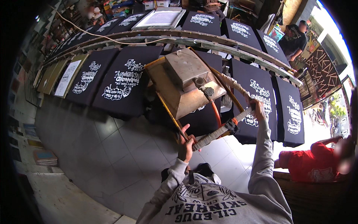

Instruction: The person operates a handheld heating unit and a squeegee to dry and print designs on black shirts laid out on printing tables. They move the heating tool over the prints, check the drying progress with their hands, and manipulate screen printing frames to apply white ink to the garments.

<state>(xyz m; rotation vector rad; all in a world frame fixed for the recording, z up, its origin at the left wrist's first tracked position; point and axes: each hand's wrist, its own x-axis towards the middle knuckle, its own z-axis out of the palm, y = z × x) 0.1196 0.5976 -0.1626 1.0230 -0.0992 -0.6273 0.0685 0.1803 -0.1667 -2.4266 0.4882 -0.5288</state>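
Observation:
A boxy metal flash dryer (175, 100) with a yellow-edged frame hangs in front of me over the row of printed black shirts. Tape is wrapped round its bar handle (209, 139), and an orange hose (215, 112) runs from its valve. My left hand (185, 149) grips the handle's near left corner, one finger stretched along the frame. Farther to the right, my right hand (258, 111) is closed round the handle's other corner. Beneath the dryer a black shirt (154, 112) is mostly hidden. Beside it lie a black shirt (121, 100) on the left and another (238, 71) on the right.
Rails (209, 39) run between two rows of shirt boards. A framed screen (159, 18) lies on the far row, with a pale cable (93, 34) crossing nearby. One person in red (311, 164) sits at right; another in black (292, 41) stands beyond. Tiled floor (126, 160) lies below.

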